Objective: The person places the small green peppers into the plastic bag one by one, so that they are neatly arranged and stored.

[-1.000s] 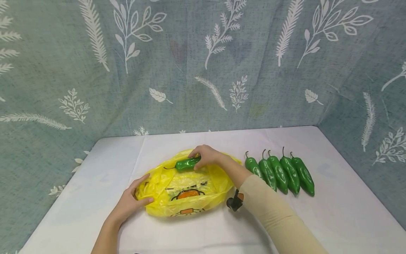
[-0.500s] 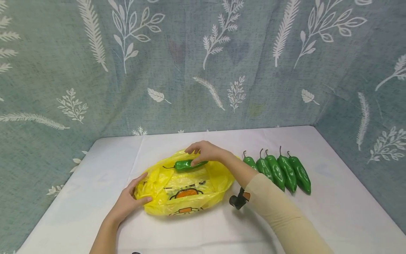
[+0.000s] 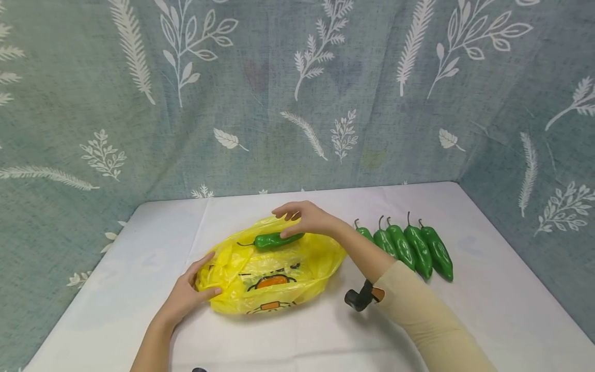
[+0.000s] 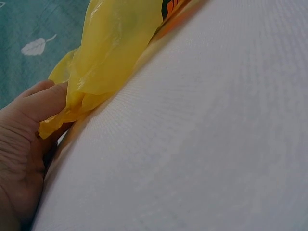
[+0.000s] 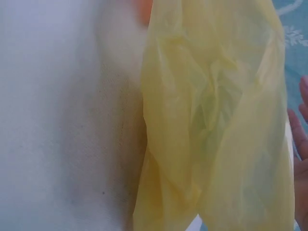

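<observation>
A yellow plastic bag [image 3: 321,258] with an orange and black print lies spread on the table, its mouth facing up. My left hand [image 3: 188,294] holds the bag's left end; in the left wrist view the yellow film [image 4: 110,53] passes between thumb and fingers. One green chili pepper [image 3: 269,241] lies inside by the far wall, stem to the left. Over the pepper's right end hovers my right hand [image 3: 309,218], fingers loose and spread, gripping nothing. The thumb overlaps the pepper in view; whether it touches, I cannot tell. In the right wrist view the bag hides most of that hand.
Several green chili peppers [image 3: 420,253] lie side by side on the white table [image 3: 492,310], right of the bag, partly behind my right forearm. A wrist camera [image 3: 360,297] hangs beneath that wrist. Blue-green leaf-patterned cloth [image 3: 260,139] stands behind the table.
My right hand has let go of the chili pepper, which now lies in the bag. The hand's fingers have opened and lifted slightly. The left hand stays at the bag's left end.
</observation>
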Demonstrator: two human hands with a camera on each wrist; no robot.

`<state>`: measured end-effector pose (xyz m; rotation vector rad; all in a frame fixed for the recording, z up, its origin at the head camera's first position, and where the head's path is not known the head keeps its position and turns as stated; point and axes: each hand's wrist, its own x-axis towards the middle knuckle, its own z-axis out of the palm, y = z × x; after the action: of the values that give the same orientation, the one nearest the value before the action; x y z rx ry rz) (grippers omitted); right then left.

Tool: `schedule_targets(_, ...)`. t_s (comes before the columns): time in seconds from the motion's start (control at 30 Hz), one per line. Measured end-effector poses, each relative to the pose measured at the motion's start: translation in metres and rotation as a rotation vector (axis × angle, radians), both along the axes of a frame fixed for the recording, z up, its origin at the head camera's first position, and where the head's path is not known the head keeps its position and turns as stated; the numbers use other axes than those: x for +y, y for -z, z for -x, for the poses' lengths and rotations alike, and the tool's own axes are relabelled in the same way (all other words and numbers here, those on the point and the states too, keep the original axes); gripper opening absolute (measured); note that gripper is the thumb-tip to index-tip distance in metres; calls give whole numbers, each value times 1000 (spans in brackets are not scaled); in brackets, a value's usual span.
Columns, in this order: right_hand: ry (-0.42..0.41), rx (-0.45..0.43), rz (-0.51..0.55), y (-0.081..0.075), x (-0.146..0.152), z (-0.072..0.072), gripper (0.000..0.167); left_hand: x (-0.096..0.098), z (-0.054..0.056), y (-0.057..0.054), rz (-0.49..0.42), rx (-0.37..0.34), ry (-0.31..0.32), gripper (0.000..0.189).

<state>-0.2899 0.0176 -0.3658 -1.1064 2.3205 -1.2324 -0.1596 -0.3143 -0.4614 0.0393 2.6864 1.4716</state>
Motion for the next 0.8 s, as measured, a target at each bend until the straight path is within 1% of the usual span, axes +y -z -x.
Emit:
schedule_targets(0.2,18,2,97,-2,14,-8,57,-1,-1,1,-9,7,8,92)
schedule_targets(0.33,39,32,128,-4,24,-12,58,-2,-1,3,-30,9,14,92)
schedule_targets(0.5,75,42,167,-5,36,-18,58,-2,-1,4,-39,11,17,91)
schedule_targets(0.8,113,58,246,0,60,-29,58,0,0,2,-37,7,19,92)
